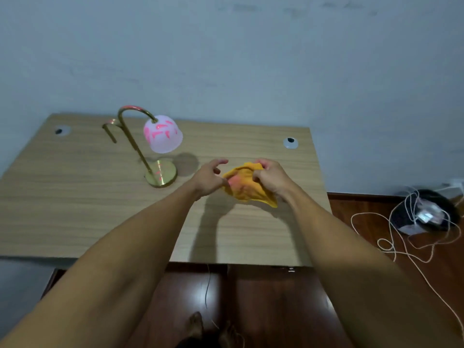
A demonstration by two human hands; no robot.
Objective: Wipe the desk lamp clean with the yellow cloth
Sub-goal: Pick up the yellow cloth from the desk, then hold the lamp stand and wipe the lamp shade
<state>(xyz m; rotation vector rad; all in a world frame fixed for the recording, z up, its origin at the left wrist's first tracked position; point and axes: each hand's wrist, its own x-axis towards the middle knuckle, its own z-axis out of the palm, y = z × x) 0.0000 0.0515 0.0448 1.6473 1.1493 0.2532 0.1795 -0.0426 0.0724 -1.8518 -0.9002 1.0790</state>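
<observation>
A desk lamp [140, 146] stands on the left half of the wooden desk [75, 209]. It has a curved brass stem, a round brass base [162, 173] and a pale pink shade [162, 134], all streaked with pink marks. To its right the yellow cloth [244, 187] is held crumpled just above the desk, with a pink stain on its left part. My right hand [271, 175] pinches the cloth's top edge. My left hand [209, 178] grips its left side, index finger stretched out.
Two cable grommets [290, 142] [60, 131] sit near the desk's far corners, close to the wall. On the wooden floor at the right lie a dark round object [424, 212] and a loose white cord [401, 244]. My bare feet [216, 330] show below the desk's front edge.
</observation>
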